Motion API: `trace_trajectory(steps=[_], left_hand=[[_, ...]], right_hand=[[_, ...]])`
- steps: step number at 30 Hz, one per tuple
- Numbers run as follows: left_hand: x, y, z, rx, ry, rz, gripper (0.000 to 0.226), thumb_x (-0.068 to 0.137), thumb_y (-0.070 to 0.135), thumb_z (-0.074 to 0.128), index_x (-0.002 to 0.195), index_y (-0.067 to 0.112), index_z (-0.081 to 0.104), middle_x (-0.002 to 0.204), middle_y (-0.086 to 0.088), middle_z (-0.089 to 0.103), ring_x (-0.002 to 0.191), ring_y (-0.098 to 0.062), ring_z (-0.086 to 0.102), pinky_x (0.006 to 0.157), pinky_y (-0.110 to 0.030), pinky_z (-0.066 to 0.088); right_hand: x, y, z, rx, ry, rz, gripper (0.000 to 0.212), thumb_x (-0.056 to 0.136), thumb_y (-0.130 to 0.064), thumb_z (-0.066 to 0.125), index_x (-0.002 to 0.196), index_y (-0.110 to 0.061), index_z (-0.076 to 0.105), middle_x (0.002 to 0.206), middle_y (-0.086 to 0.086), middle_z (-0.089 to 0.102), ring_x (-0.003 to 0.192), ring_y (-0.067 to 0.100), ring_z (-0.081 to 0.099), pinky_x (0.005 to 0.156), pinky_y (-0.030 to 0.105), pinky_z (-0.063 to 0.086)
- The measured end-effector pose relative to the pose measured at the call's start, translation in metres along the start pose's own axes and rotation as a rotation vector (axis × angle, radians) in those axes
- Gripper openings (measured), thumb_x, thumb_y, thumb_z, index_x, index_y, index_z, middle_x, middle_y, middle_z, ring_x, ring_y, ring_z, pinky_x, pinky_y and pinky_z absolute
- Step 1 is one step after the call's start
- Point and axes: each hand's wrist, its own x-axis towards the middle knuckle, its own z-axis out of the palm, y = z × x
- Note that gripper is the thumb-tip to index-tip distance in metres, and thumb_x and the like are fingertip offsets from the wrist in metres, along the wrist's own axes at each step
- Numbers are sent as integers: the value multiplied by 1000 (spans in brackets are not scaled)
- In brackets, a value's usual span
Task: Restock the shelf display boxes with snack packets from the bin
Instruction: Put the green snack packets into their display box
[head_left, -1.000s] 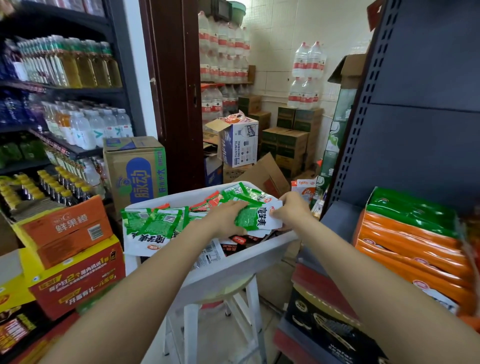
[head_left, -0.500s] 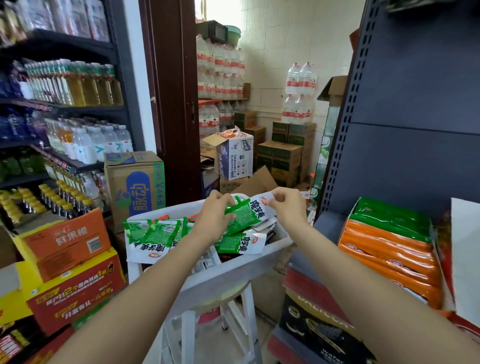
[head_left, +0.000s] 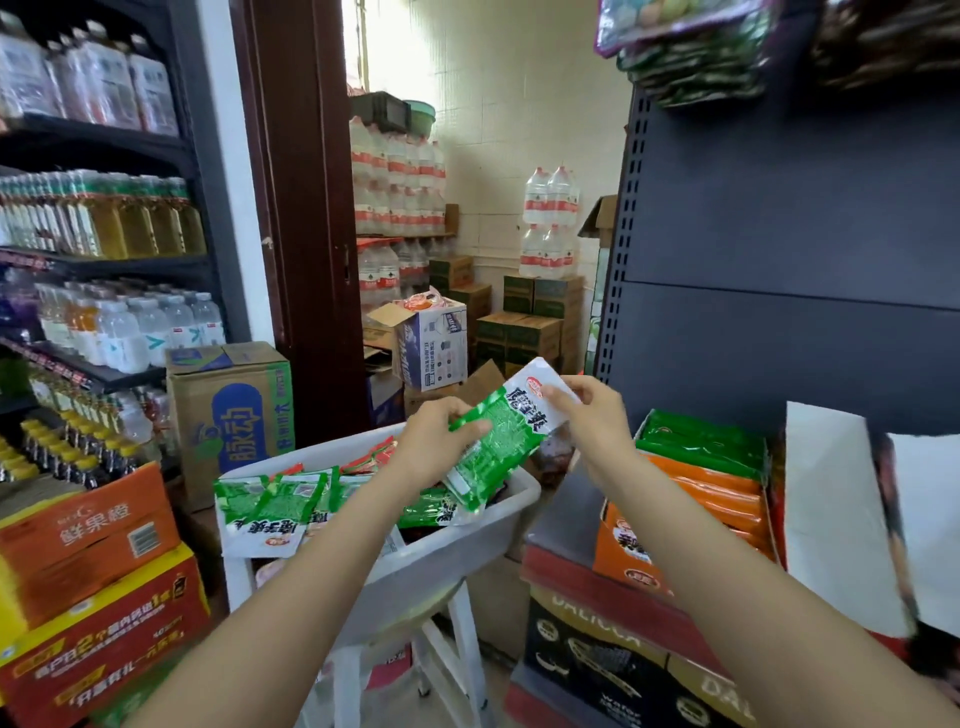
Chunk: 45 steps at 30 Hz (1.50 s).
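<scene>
Bare forearms reached forward, the left hand (head_left: 434, 447) gripping the lower part and the right hand (head_left: 592, 415) pinching the white top of a green snack packet (head_left: 501, 434), held slanting up-right above the white bin (head_left: 467, 540).

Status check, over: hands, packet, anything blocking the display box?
Both hands, left hand and right hand, gripping one green snack packet above the bin. Display box part full. Path looks clear.
</scene>
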Motion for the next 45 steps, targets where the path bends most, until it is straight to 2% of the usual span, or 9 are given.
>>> trace_trajectory(steps=[4,8,13,18,22,27,32,40,45], left_hand=[[-17,28,37,-250,38,4,17,86,21,67,72,18,59,72,-2,61,74,-21,58,73,-38,47],[-38,77,81,-245,2,145,18,84,24,69,70,19,59,69,4,58,70,-16,54,67,-33,43],[-78,147,135,34,97,354,9,85,29,67,90,22,70,86,5,68,82,-16,60,64,-27,36],[-102,185,181,37,-292,629,43,85,39,65,127,31,59,124,14,56,111,-6,54,92,-30,47],[-108,202,203,-240,-477,611,26,93,28,57,116,25,67,119,19,56,102,18,48,88,-2,37],[-105,219,236,-192,-308,415,41,87,30,65,125,18,56,115,7,50,101,-9,51,87,-24,41],[-102,226,262,-348,-536,300,20,88,25,65,105,16,62,102,-1,70,96,-19,66,91,-42,51],[-98,242,291,-343,-421,304,15,84,15,69,97,8,65,95,-3,70,80,-11,64,64,-14,50],[-88,247,301,-314,-364,316,26,79,17,74,101,11,61,97,-2,66,86,-13,61,71,-22,50]], right_hand=[[-33,-4,-42,100,-63,100,27,89,-13,64,112,-4,53,108,14,63,85,23,66,54,24,54],[-59,-14,-96,-15,192,17,28,89,-11,63,113,-7,49,109,14,64,92,26,67,67,34,59],[-90,-40,-156,58,67,175,43,87,-52,57,110,-16,56,101,6,66,89,21,66,75,42,57],[-115,-57,-221,212,332,104,25,94,-14,40,70,-12,43,54,2,44,45,13,48,44,22,41],[-131,-61,-263,308,408,78,25,91,-1,35,72,-5,50,56,8,61,49,18,59,52,28,50],[-140,-56,-293,321,450,46,15,92,-3,44,81,-6,54,66,10,62,49,19,61,53,33,54],[-144,-51,-321,306,323,-32,18,96,-12,48,107,-4,60,99,17,69,81,29,68,78,46,55],[-135,-53,-363,21,442,-150,11,83,-5,67,94,-6,67,85,4,71,71,12,69,59,20,53],[-127,-51,-383,-132,439,-175,11,83,-3,67,94,-6,66,80,2,70,62,2,67,54,14,50]])
